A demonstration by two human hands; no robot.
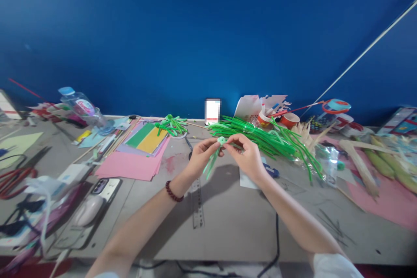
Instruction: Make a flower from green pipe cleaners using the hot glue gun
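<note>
Above the middle of the table, both hands work on a light green pipe cleaner [211,164]. Its top is bent into a small curled knot, and its loose ends hang down below. My left hand [200,157] pinches it from the left, thumb and fingers closed at the knot. From the other side my right hand [246,156] also pinches the knot with thumb and forefinger. A bundle of bright green pipe cleaners [260,137] lies just behind my right hand. Shaped green pipe cleaners [176,125] rest beyond my left hand. A clear ruler [197,204] lies below my hands.
Coloured sheets [130,165] lie at left, beside a phone [106,189] and a mouse [89,210]. A plastic bottle [84,106] leans at the back. Red cups [289,120] stand behind the bundle; corn husks [378,158] lie at right. A blue wall [208,39] closes the back.
</note>
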